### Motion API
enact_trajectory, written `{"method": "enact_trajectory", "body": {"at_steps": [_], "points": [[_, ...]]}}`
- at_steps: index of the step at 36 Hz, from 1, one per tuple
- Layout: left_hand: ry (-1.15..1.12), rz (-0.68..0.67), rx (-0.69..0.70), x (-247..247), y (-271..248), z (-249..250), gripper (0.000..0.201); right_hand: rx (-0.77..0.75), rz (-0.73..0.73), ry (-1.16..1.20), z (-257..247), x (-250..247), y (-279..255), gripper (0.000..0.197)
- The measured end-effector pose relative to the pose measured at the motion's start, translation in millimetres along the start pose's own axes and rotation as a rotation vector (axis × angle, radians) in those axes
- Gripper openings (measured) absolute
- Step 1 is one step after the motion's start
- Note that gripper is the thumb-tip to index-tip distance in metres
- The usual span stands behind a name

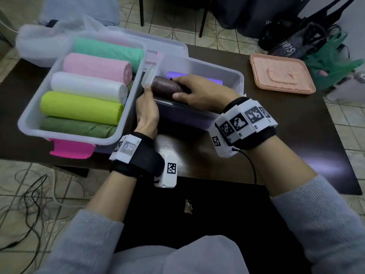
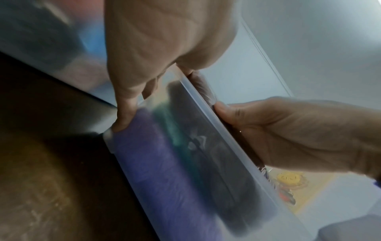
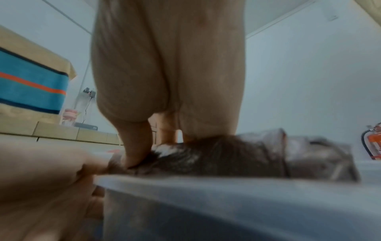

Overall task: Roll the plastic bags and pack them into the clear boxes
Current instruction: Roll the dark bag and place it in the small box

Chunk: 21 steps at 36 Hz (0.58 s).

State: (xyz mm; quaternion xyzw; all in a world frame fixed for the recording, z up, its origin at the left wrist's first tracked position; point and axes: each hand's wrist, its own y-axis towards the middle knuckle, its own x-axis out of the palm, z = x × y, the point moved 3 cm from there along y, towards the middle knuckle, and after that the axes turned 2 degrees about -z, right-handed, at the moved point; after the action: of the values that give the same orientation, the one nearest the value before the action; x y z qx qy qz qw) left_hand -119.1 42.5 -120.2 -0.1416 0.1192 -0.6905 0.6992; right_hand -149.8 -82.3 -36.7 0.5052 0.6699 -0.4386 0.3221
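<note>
Two clear boxes stand side by side on the dark table (image 1: 276, 155). The left box (image 1: 31, 115) is filled with rolled bags: teal, pink (image 1: 96, 66), white, lime (image 1: 79, 107) and olive. The right box (image 1: 227, 74) (image 2: 216, 124) (image 3: 226, 203) holds a purple roll (image 1: 215, 82) (image 2: 164, 171). My right hand (image 1: 183, 87) (image 2: 288, 133) grips a dark brown roll (image 1: 165, 86) (image 3: 226, 156) at the box's near rim, thumb on its near side. My left hand (image 1: 147, 107) (image 2: 164, 40) holds that box's near-left corner, fingers curled over the rim beside the roll's end.
A salmon tray (image 1: 282, 74) lies at the right of the table. A bright pink bag (image 1: 71, 149) pokes out from under the left box. Loose white plastic (image 1: 39, 42) and a clear lid (image 1: 158, 40) lie behind the boxes. Green and black bags (image 1: 331, 62) and cables (image 1: 29, 194) are on the floor.
</note>
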Motion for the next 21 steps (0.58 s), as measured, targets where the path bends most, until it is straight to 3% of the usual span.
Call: {"method": "enact_trajectory", "body": {"at_steps": [6,10,14,18,21], "points": [[0.091,0.061,0.120,2.6,-9.1,17.5,0.044,0.001,0.131,-0.016,-3.2,7.4,3.0,0.038],[0.145,0.043,0.161,2.5,-7.0,12.9,0.045,0.024,0.215,0.105,-0.1,7.9,0.2,0.037],[0.129,0.020,0.155,4.1,-10.9,14.0,0.053,0.098,0.153,0.220,4.0,1.8,0.4,0.039],[0.030,0.003,0.030,1.3,-6.1,7.7,0.065,0.139,0.017,0.234,4.9,-2.9,6.8,0.038],[-0.009,-0.019,-0.024,0.7,-3.3,8.0,0.081,0.147,0.004,0.231,7.2,-2.9,8.5,0.036]]}}
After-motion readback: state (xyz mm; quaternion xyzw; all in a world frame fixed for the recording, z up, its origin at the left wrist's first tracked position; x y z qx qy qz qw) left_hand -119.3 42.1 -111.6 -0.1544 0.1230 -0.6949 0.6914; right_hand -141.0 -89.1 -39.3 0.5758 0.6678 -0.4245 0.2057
